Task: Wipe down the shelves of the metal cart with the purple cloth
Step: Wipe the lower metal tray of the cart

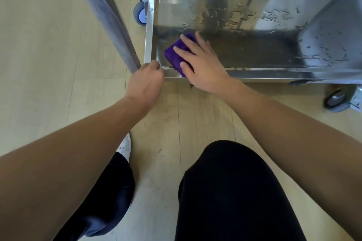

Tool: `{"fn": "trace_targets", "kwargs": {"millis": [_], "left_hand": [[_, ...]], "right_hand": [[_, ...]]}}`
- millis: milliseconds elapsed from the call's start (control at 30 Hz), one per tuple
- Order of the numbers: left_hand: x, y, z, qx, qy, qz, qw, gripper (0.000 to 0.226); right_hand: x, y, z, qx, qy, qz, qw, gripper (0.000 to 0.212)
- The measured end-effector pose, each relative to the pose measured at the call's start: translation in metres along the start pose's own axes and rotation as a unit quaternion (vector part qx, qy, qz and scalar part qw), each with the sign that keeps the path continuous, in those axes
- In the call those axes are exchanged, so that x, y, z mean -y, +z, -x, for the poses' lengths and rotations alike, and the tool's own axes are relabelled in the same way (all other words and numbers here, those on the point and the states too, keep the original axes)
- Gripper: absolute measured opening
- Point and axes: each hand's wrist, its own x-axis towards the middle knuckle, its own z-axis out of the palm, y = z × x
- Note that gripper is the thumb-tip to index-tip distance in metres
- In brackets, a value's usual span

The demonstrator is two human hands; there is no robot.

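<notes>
As we crouch at the cart: both hands are on its bottom shelf.
Right hand (197, 62): fingers spread flat, palm down — pressing the purple cloth (177, 53) without clasping it.
Purple cloth: folded, at the wet bottom shelf's (254, 49) near left corner.
Left hand (147, 77): curled shut around the shelf's corner rim (149, 31), beside the cart leg (117, 33).

No readable text, label or number anywhere
</notes>
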Motion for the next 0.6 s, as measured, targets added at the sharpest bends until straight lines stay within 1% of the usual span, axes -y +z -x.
{"fn": "trace_targets", "kwargs": {"millis": [33,100,200,267,300,367,467,500,533,567,600], "left_hand": [[0.001,0.002,0.0,-0.007,0.001,0.004,1.0,0.033],[0.001,0.005,-0.001,-0.019,-0.003,0.002,1.0,0.03],[0.001,0.007,-0.004,-0.028,-0.012,0.009,0.999,0.028],[0.0,0.007,-0.005,-0.027,-0.016,0.008,0.999,0.026],[0.0,0.007,-0.004,-0.028,-0.018,0.006,0.999,0.025],[-0.002,0.009,-0.003,-0.036,-0.024,0.011,0.999,0.024],[-0.002,0.012,-0.002,-0.063,-0.02,0.017,0.998,0.022],[-0.001,0.014,-0.001,-0.075,-0.015,0.02,0.997,0.02],[0.0,0.016,0.0,-0.087,-0.008,0.022,0.996,0.02],[0.002,0.018,0.001,-0.095,-0.002,0.022,0.995,0.02],[0.002,0.02,0.003,-0.102,0.003,0.022,0.994,0.021]], "right_hand": [[0.004,0.005,-0.006,0.021,0.004,0.001,1.0,0.049],[0.019,0.014,-0.019,0.037,0.004,0.006,0.999,0.052],[0.032,0.02,-0.034,0.033,-0.016,-0.006,0.999,0.05],[0.024,0.018,-0.035,0.015,-0.005,-0.007,1.0,0.05],[0.015,0.016,-0.034,0.0,0.018,-0.003,1.0,0.049],[-0.012,0.011,-0.028,-0.036,0.102,0.008,0.994,0.047],[-0.053,0.003,-0.018,-0.062,0.268,-0.01,0.961,0.046],[-0.053,0.003,-0.02,-0.061,0.301,-0.004,0.952,0.047],[-0.043,0.005,-0.024,-0.062,0.306,0.023,0.95,0.047],[-0.026,0.009,-0.031,-0.065,0.278,0.054,0.957,0.047],[-0.006,0.015,-0.039,-0.061,0.226,0.07,0.97,0.046]]}}
